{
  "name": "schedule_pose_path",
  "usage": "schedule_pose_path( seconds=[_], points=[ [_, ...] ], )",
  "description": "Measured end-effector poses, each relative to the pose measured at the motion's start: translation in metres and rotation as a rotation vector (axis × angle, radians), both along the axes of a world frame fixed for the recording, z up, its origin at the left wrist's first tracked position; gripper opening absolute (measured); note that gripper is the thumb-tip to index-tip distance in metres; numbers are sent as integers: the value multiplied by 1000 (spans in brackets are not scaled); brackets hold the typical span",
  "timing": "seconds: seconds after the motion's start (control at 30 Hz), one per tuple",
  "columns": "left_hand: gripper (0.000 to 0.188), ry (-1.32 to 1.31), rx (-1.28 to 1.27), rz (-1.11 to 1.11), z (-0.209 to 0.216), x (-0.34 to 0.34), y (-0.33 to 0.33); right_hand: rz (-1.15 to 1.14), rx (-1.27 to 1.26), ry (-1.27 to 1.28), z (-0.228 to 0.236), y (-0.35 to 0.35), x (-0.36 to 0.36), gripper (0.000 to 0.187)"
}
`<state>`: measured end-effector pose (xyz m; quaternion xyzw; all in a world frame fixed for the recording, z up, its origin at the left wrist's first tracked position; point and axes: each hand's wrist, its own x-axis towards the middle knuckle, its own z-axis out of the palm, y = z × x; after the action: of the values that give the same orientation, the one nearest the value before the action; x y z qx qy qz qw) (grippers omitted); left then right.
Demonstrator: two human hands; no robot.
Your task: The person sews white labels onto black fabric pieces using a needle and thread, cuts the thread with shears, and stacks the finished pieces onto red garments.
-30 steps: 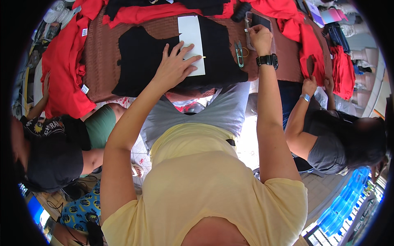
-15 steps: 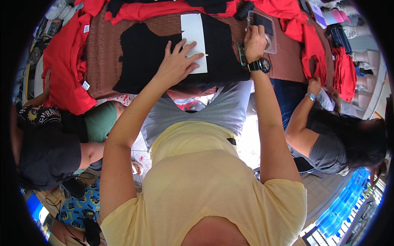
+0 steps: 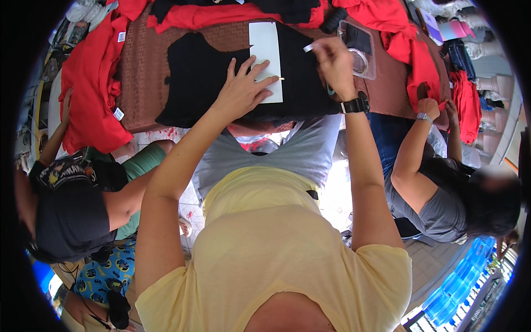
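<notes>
A black cut fabric piece (image 3: 204, 77) lies flat on the brown-covered table. On it rests a white card strip (image 3: 265, 41). My left hand (image 3: 247, 86) is open, fingers spread, pressing on the card and the fabric beside it. A small pale tab (image 3: 281, 78) sits at the card's right edge, by my index fingertip. Above the fabric's right side, my right hand (image 3: 335, 63) pinches a small white strip (image 3: 308, 48). Part of a greenish tool (image 3: 330, 89) shows under this hand; the rest is hidden.
A clear plastic box (image 3: 371, 69) holds a roll of tape and something dark. Behind it stands a black thread spool (image 3: 332, 21). Red garments (image 3: 91, 83) hang over the table's left edge, others lie right and back. People sit at both sides, one handling red fabric (image 3: 423, 83).
My right hand has moved left from the box to above the black fabric, carrying the small white strip. My left hand stays on the card. The view has shifted slightly.
</notes>
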<state>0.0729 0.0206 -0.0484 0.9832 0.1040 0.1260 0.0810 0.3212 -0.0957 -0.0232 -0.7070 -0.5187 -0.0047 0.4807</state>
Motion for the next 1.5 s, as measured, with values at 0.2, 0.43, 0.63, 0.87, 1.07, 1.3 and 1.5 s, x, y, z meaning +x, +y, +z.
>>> schedule_pose_path(
  seconds=[0.2, 0.43, 0.63, 0.87, 1.07, 1.3, 1.5],
  points=[
    [41, -14, -3, 2, 0, 0, 0, 338, -323, 202, -8, -3, -50, 29],
    [41, -26, 0, 0, -4, -1, 1, 325, -273, 218, -21, -2, -52, 26],
    [40, -34, -2, -2, -2, -2, 1, 381, -338, 346, -15, 3, -38, 11],
    [39, -22, 2, 4, -2, -1, 1, 454, -424, 64, -16, 8, -41, 9],
    [39, -26, 8, 8, 0, -1, 0, 452, -413, -21, -15, 9, -41, 7],
    [40, -24, 13, 8, -1, 0, 1, 485, -476, -133, -14, 14, -39, 10],
    [40, -10, 23, 12, -3, 0, 2, 496, -539, -147, -17, 20, -34, 11]
  ],
)
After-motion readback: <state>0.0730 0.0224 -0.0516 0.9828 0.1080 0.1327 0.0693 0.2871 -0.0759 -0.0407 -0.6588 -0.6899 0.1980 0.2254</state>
